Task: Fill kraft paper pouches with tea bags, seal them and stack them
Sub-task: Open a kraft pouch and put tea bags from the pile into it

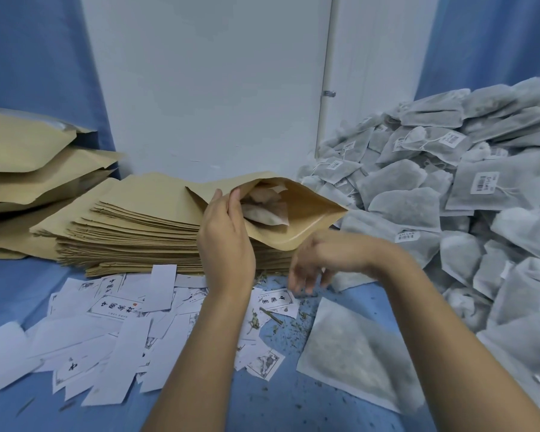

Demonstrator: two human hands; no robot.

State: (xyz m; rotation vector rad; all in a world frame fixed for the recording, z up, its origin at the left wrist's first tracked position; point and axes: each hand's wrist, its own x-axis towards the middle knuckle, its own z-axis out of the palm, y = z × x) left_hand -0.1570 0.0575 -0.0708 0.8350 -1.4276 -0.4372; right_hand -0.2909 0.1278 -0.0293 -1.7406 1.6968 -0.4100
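Left fingers (pixel 235 198): the left hand (pixel 228 238) pinches the edge of the open pouch (pixel 296 219), thumb and fingers curled on the paper, and holds the mouth wide.
Right fingers (pixel 296 277): they hang down loose and a bit bent under the right hand (pixel 325 254). They look blurry, and I see nothing in them.
Full pouches (pixel 28 163): puffy ones lie piled at the far left, by the wall.
Flat pouch stack (pixel 131 226): empty ones, just behind the left hand. The open pouch is held over its right end.
Paper slips (pixel 106 319): spread on the blue table (pixel 10 285) in front of the stack.
Inside the pouch: some tea bags (pixel 264 208) are in already. I cannot count them.
Tea crumbs (pixel 289 325): little bits lie on the table below the right hand.
Flat tea bag (pixel 353 353): lies alone, near the right arm.
Tea bag pile (pixel 449 194): a big heap at the right, just beside the pouch mouth.
Step now: I think it is filling.
How to do it well: hold the mouth round and tipped toward the pile, so the right hand has a short way to go. Push each bag in deep and flat, so the top strip is free for sealing. Grab a bag by its body, not its string.
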